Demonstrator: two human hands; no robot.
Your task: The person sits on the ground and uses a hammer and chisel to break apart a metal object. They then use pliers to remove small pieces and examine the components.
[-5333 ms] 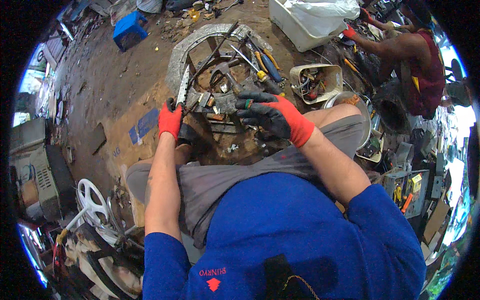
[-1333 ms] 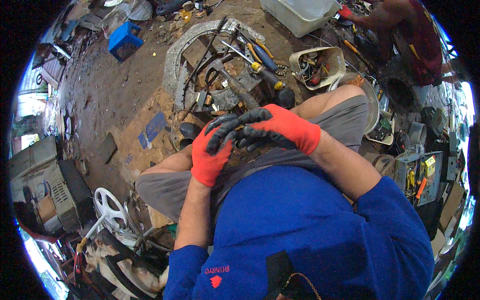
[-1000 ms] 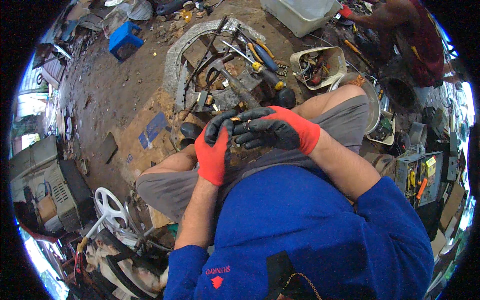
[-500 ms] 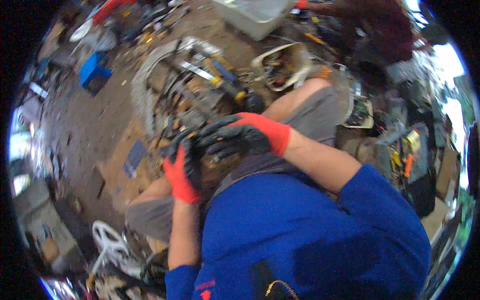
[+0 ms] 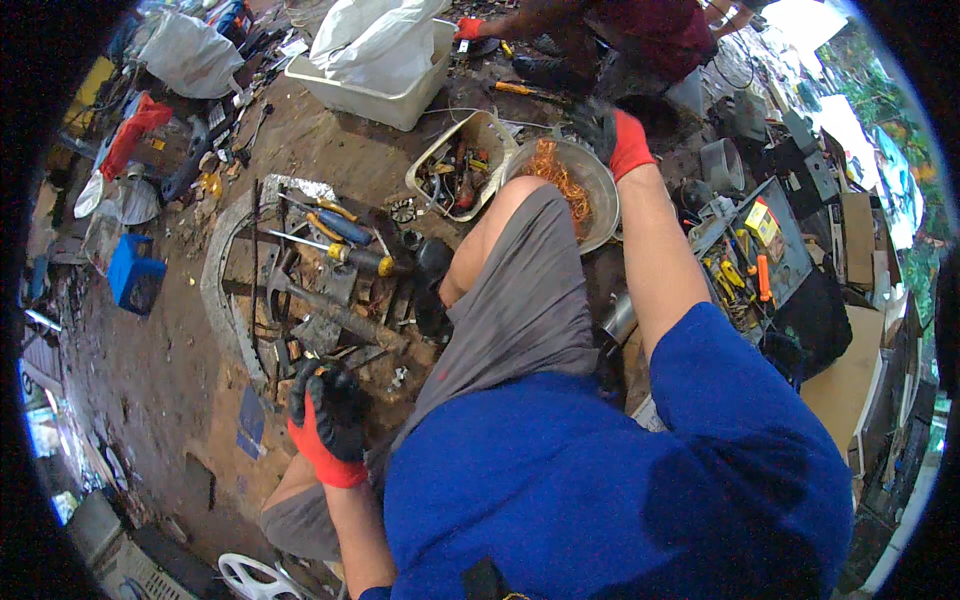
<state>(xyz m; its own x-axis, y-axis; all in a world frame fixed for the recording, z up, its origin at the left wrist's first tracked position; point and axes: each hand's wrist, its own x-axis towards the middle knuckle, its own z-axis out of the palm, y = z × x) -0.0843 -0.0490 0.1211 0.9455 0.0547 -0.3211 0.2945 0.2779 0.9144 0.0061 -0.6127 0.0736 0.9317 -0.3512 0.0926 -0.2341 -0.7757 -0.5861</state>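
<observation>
My left hand (image 5: 330,425), in a red and black glove, is low over the ground at my left knee. Its fingers curl round something dark that I cannot make out. Stretched far forward, my right hand (image 5: 622,143), gloved alike, hovers by the rim of a round translucent bowl (image 5: 600,215); its fingers are blurred. Orange copper wire (image 5: 555,180) lies in that bowl. Ahead of my left hand are a hammer (image 5: 340,315) with a wooden handle, a screwdriver (image 5: 350,257) with a yellow and black handle and a blue-handled tool (image 5: 342,225), among scrap inside a pale curved frame (image 5: 222,290).
A cream container (image 5: 425,168) of small parts stands beside the bowl. Beyond is a white tub (image 5: 365,102) with a white bag in it. Another person (image 5: 650,40) works at the far side. A grey tray (image 5: 795,250) holds yellow tools to the right; a blue stool (image 5: 135,272) stands left.
My two hands were together over the scrap. The right has moved away, forward and right to the bowl, while the left stays low near my knee. The view has shifted too.
</observation>
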